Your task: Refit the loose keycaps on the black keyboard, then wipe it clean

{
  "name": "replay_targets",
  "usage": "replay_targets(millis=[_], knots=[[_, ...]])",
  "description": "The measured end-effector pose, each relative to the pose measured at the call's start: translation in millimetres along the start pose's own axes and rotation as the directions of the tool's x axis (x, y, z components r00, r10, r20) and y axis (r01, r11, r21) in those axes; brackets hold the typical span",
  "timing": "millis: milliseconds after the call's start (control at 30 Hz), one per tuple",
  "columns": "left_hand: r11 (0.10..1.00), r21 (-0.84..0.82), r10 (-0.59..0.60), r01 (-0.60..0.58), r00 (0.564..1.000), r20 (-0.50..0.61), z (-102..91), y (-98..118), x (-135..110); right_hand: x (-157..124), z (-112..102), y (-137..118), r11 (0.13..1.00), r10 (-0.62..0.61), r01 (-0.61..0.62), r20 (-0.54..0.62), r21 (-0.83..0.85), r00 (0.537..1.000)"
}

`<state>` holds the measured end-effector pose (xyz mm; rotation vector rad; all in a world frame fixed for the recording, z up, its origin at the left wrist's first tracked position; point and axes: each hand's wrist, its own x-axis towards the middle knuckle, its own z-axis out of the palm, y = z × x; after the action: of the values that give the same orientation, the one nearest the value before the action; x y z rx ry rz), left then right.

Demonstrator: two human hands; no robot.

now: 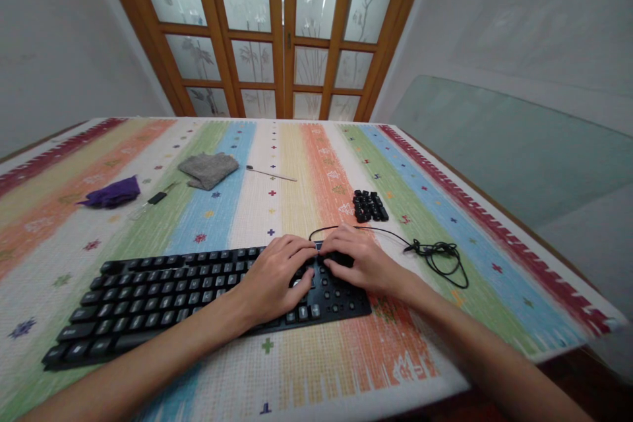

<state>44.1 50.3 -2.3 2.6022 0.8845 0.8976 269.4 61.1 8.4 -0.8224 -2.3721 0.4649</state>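
Observation:
A black keyboard (163,297) lies at a slant near the front of the table, and keycaps are off its right-hand number block, leaving bare switches. My left hand (277,277) rests over the keys left of that block, its fingers stretched and the thumb apart. From the right, my right hand (363,260) reaches over the top of the number block with curled fingers. The fingertips of both hands nearly meet at the keyboard's upper edge. Whatever is between my right fingertips is too small and hidden to make out. Loose black keycaps (370,206) sit grouped behind my right hand.
A black cable (440,254) runs from behind the keyboard to a coil at right. Farther back lie a grey cloth (208,170), a purple cloth (113,192), a small black-handled tool with wire loops (157,198) and a thin brush (271,174). A striped tablecloth (291,369) covers the table.

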Motion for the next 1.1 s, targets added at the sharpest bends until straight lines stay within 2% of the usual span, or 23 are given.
replay_targets(millis=[267,433,500,633,833,1000,1100], knots=[[1.0,0.0,-0.023,0.023,1.0,0.013,-1.1,1,0,1,4,0,1.0,-0.024,0.025,-0.022,0.014,0.999],[1.0,-0.007,-0.029,0.029,1.0,0.008,-2.1,2,1,0,3,-1,0.998,-0.052,0.049,-0.06,-0.05,0.997],[1.0,-0.007,-0.018,0.018,1.0,0.009,-1.9,2,1,-1,3,-1,0.999,-0.005,0.002,-0.072,-0.041,0.997],[1.0,0.024,0.016,-0.017,1.0,0.02,-1.9,1,0,-3,5,1,0.986,0.153,-0.145,-0.097,0.086,0.983],[0.989,0.128,0.068,-0.08,0.993,0.097,-3.7,2,-1,-4,8,0,0.97,0.201,-0.185,-0.093,0.159,0.975],[0.976,0.181,0.103,-0.12,0.99,0.099,-3.8,4,1,2,-8,8,0.991,0.132,-0.132,-0.068,0.007,0.989],[0.966,0.218,0.114,-0.137,0.987,0.112,-4.8,5,1,10,-30,31,0.982,0.129,-0.15,-0.169,-0.117,0.977]])
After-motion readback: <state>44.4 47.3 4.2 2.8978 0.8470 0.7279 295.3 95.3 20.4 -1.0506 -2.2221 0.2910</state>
